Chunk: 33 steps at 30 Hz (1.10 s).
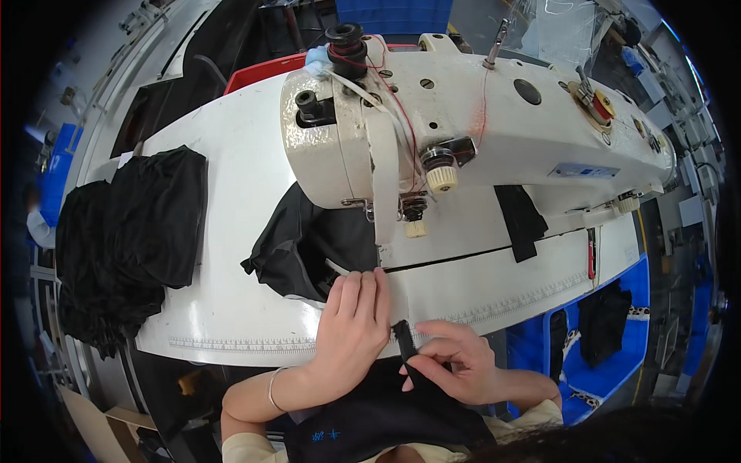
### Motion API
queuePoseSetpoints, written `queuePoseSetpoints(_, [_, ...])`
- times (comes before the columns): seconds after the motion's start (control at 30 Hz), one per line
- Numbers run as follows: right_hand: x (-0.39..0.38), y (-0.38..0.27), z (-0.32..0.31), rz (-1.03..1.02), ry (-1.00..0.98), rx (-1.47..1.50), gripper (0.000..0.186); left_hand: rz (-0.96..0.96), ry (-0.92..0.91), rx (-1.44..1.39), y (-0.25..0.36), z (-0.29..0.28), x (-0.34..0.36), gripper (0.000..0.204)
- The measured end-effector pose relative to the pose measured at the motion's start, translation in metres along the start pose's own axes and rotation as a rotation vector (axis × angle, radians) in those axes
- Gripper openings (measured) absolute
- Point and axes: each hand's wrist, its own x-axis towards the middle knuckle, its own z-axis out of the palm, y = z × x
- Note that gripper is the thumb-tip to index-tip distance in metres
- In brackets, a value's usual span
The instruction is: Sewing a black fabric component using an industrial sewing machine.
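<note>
White industrial sewing machine (463,108) stretches across the table in front of me, red thread running down to its needle area. Under its head lies a piece of black fabric (289,251), bunched on its left side. My left hand (351,328) rests flat on the table at the near edge of this fabric, fingers stretched forward and close together. Lower and to the right, my right hand (455,359) pinches a narrow black fabric strip (405,343) between thumb and fingers. The strip's upper end points toward the table edge; its lower part blends into my dark apron.
A tall pile of black fabric pieces (154,216) lies on the left of the white table (231,309). Another black strip (521,224) sits under the machine arm, near a small red tool (592,255). Blue bin (637,332) with black cloth stands at the right.
</note>
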Motion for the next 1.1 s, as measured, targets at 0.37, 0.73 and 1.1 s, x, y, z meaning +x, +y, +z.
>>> queuePoseSetpoints(0.37, [0.131,0.017,-0.055,-1.18,0.016,-1.636,0.02,-0.01,-0.058,-0.044,-0.072,0.003,0.024,0.025])
queuePoseSetpoints(0.73, [0.14,0.035,-0.055,-0.968,-0.05,-1.654,0.005,0.18,-0.074,-0.014,-0.092,0.062,0.002,0.015])
queuePoseSetpoints(1.1, [0.126,0.029,-0.051,-0.977,-0.092,-1.588,0.008,-0.187,-0.284,-0.514,-0.103,0.042,0.001,0.034])
